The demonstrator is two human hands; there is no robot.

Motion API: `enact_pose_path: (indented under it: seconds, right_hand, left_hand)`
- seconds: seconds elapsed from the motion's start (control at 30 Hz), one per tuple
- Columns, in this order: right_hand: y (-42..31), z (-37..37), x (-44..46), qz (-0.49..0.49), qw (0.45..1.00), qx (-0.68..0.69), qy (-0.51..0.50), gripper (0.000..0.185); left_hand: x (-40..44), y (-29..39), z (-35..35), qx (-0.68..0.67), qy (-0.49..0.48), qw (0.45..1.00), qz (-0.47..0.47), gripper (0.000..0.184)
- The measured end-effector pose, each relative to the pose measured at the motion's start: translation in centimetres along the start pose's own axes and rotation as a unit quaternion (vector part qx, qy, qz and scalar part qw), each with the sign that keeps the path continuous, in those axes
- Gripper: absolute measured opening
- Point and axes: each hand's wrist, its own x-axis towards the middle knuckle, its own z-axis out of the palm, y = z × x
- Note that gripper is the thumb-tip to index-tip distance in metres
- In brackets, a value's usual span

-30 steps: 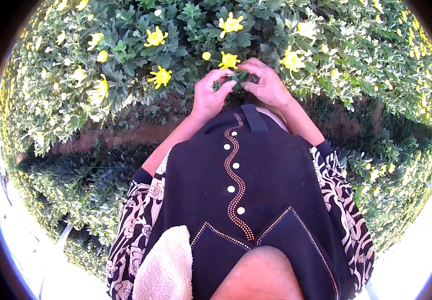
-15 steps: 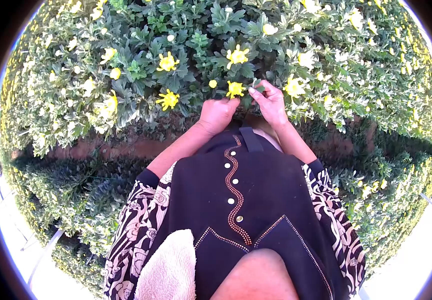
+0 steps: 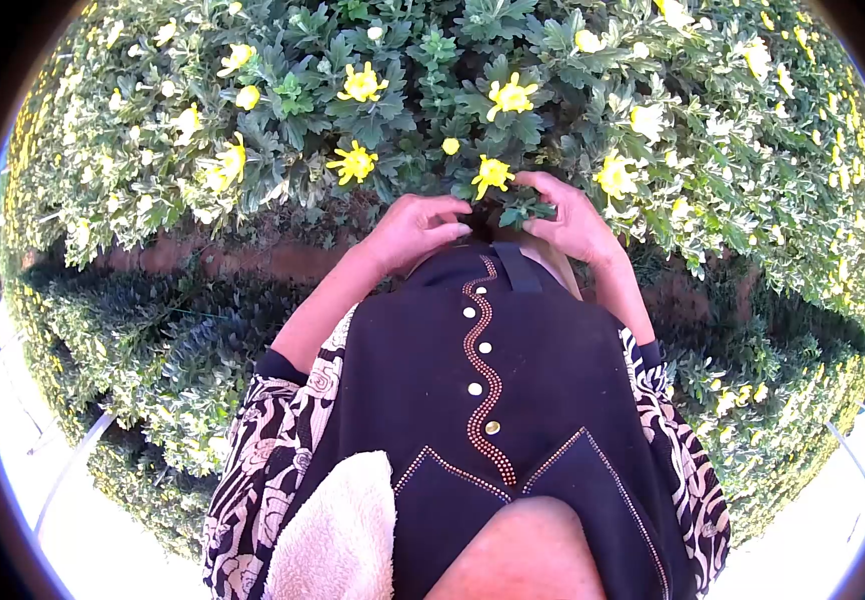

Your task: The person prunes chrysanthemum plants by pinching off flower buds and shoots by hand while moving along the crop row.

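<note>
My left hand (image 3: 416, 233) is at the near edge of the flower bed, thumb and forefinger apart, with nothing visible between them. To the right of it, my right hand (image 3: 575, 222) has its thumb and forefinger spread around a small cluster of green leaves (image 3: 523, 212); whether they touch the stem cannot be made out. A yellow chrysanthemum flower (image 3: 493, 176) stands between and just beyond both hands. A round yellow bud (image 3: 451, 146) sits a little farther off, and another open yellow flower (image 3: 354, 163) is beyond my left hand.
Dense chrysanthemum plants (image 3: 433, 60) with more yellow blooms fill the bed ahead. A strip of brown soil (image 3: 283, 260) runs across in front of my body. Another leafy row (image 3: 183, 350) grows on the near side. My dark buttoned top (image 3: 403, 340) takes up the lower middle.
My fingers have spread apart on both hands. The small leafy piece earlier pinched up in my right hand is no longer seen there. The flowers have shifted slightly right in view.
</note>
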Motion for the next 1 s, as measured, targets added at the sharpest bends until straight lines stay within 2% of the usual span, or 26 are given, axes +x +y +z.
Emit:
enact_pose_path:
  seconds: [0.03,0.1,0.13,0.17,0.23,0.3,0.37,0.43,0.5,0.57,0.63,0.7,0.77,0.83,0.9,1.0]
  right_hand:
    - [-0.9,-0.2,-0.4,-0.031,0.997,-0.066,0.017,0.053]
    - [0.3,-1.0,0.2,-0.096,0.993,-0.071,0.025,0.058]
    - [0.3,-1.6,0.3,-0.077,0.996,-0.033,0.023,0.06]
    - [-0.6,-2.0,0.3,-0.062,0.997,0.015,0.038,0.051]
    - [-0.9,-2.4,1.5,-0.016,0.996,0.084,0.037,0.044]
    - [0.5,-3.2,3.6,-0.078,0.99,0.114,0.028,0.042]
    - [2.3,-2.6,5.5,-0.051,0.983,0.17,0.037,0.041]
    - [2.7,-2.5,7.2,0.074,0.971,0.21,-0.089,0.04]
    - [0.6,-2.0,8.0,0.11,0.977,0.131,-0.126,0.04]
    - [0.3,-1.5,9.4,0.047,0.994,0.031,-0.095,0.043]
    - [1.0,-1.0,11.2,-0.03,0.995,-0.089,-0.02,0.046]
    - [0.7,-0.6,12.0,-0.033,0.996,-0.085,0.023,0.042]
    - [0.9,-0.1,13.2,-0.139,0.962,-0.182,0.149,0.038]
    - [0.8,0.4,14.3,-0.141,0.964,-0.159,0.161,0.037]
    - [-1.1,0.6,14.6,-0.073,0.985,-0.131,0.091,0.038]
    - [2.4,4.1,17.4,-0.091,0.985,0.013,0.147,0.025]
  left_hand:
    - [-0.5,0.7,-0.8,-0.146,0.018,0.987,-0.066,0.02]
    - [-1.3,3.1,-2.7,-0.188,0.101,0.971,-0.111,0.016]
    - [-1.4,2.8,-3.1,-0.203,0.149,0.959,-0.132,0.016]
    - [-1.3,2.4,-3.4,-0.21,0.191,0.952,-0.117,0.015]
    - [-0.3,2.0,-3.6,-0.214,0.269,0.934,-0.102,0.014]
    - [1.7,2.6,-3.1,-0.178,0.344,0.92,-0.061,0.016]
    - [4.0,2.5,-2.5,-0.11,0.405,0.907,-0.02,0.024]
    - [6.1,2.5,-2.2,-0.043,0.434,0.9,0.006,0.03]
    - [7.8,2.5,-2.3,0.008,0.433,0.901,-0.012,0.03]
    - [9.2,2.0,-2.8,0.06,0.428,0.901,-0.033,0.029]
    - [10.4,1.2,-3.1,0.004,0.401,0.914,-0.069,0.024]
    - [10.9,1.7,-3.0,0.024,0.427,0.903,-0.037,0.018]
    - [11.1,1.2,-3.2,-0.007,0.422,0.906,-0.043,0.016]
    - [10.4,0.8,-3.5,-0.015,0.408,0.911,-0.059,0.014]
    - [9.9,0.6,-4.2,-0.068,0.358,0.929,-0.064,0.013]
    - [9.3,-0.2,-5.6,-0.09,0.325,0.937,-0.087,0.01]
